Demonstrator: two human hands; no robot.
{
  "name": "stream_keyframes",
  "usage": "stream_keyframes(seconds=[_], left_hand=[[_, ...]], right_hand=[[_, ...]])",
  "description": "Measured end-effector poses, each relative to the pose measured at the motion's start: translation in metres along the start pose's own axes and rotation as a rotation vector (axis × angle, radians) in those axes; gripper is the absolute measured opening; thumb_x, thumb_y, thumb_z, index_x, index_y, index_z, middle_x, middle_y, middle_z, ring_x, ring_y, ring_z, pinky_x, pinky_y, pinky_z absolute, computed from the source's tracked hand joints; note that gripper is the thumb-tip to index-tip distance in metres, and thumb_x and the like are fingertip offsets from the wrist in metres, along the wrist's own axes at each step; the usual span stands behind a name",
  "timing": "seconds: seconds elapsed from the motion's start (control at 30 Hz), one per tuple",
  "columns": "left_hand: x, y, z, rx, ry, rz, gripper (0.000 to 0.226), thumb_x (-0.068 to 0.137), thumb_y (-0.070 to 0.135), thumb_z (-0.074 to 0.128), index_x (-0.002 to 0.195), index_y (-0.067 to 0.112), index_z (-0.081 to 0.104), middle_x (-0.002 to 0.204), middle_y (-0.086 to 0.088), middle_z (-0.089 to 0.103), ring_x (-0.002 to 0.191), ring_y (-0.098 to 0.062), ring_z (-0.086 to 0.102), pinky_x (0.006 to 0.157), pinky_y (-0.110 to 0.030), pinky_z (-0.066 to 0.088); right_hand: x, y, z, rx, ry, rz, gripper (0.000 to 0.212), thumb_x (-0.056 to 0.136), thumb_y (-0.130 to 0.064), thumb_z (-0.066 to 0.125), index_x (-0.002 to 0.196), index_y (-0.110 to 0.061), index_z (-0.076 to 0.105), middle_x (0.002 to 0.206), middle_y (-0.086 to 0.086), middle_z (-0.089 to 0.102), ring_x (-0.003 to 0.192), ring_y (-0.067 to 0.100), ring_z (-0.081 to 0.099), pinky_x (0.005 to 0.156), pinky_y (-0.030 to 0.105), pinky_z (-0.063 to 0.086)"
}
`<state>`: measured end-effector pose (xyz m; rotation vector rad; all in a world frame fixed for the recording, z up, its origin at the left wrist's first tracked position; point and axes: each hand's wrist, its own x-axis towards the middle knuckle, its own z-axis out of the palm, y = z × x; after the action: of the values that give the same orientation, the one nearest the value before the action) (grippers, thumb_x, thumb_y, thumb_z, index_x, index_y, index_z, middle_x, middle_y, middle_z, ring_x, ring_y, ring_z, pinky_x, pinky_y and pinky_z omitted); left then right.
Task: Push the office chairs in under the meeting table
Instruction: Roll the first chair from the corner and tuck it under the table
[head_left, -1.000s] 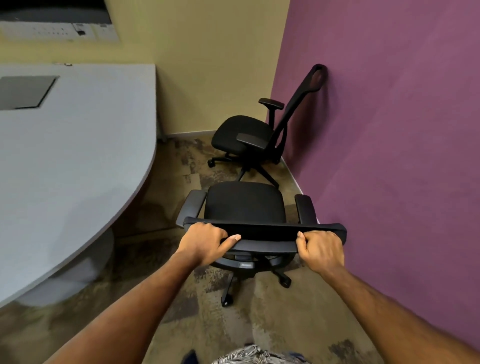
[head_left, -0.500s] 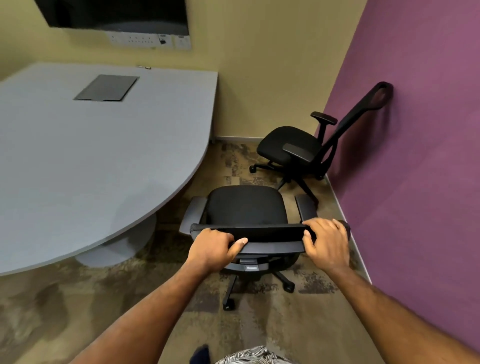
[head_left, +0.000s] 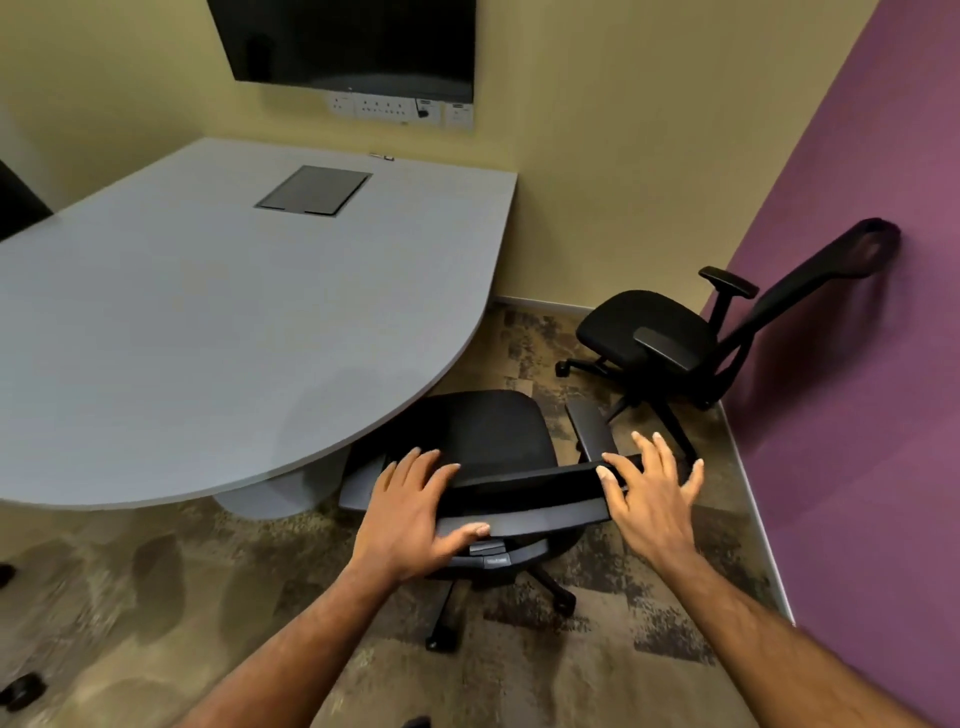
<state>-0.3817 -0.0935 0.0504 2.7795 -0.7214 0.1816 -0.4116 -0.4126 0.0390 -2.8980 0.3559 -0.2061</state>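
Both your hands spread flat, left hand (head_left: 410, 512) and right hand (head_left: 652, 491) on black mesh office chair's backrest (head_left: 524, 493), seat front tucked beneath curved grey meeting table (head_left: 218, 322).

Single head-worn wide-angle view, looking forward and down.

Set close above the near chair (head_left: 483, 467) back, facing the tabletop (head_left: 218, 332) corner and screen wall (head_left: 597, 130); edges bent, likely by the lens.

Matt grey table top (head_left: 208, 322), black cloth chair seat (head_left: 483, 431), mottled rough carpet (head_left: 156, 597).
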Motion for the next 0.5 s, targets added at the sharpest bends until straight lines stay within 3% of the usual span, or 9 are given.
stream_keyframes(seconds=[0.1, 0.27, 0.5], left_hand=[[0.000, -0.007, 0.000, 0.070, -0.153, -0.097, 0.108, 0.066, 0.104, 0.022, 0.144, 0.034, 0.046, 0.140, 0.010, 0.056, 0.127, -0.016, 0.054, 0.106, -0.042, 0.039], [0.003, -0.015, 0.000, 0.084, -0.070, -0.150, 0.108, 0.061, 0.106, 0.024, 0.138, 0.036, 0.052, 0.130, 0.016, 0.062, 0.118, -0.011, 0.060, 0.098, -0.038, 0.044], [0.012, -0.020, -0.002, 0.072, 0.017, -0.220, 0.104, 0.062, 0.105, 0.029, 0.133, 0.036, 0.059, 0.124, 0.017, 0.067, 0.112, -0.009, 0.064, 0.090, -0.034, 0.047]], right_hand=[[0.012, -0.008, 0.002, 0.074, -0.087, 0.018, 0.073, 0.088, -0.079, 0.019, 0.137, -0.040, 0.057, 0.160, 0.000, 0.037, 0.153, 0.018, 0.015, 0.117, 0.070, 0.005], [0.039, -0.003, 0.001, 0.066, -0.263, -0.185, 0.116, 0.058, -0.107, 0.023, 0.151, -0.040, 0.038, 0.164, -0.009, 0.024, 0.154, 0.013, 0.001, 0.116, 0.069, 0.008], [0.078, -0.011, 0.002, 0.101, -0.376, -0.305, 0.128, 0.049, -0.109, 0.034, 0.154, -0.038, 0.030, 0.166, -0.010, 0.016, 0.153, 0.009, -0.007, 0.117, 0.070, 0.001]])
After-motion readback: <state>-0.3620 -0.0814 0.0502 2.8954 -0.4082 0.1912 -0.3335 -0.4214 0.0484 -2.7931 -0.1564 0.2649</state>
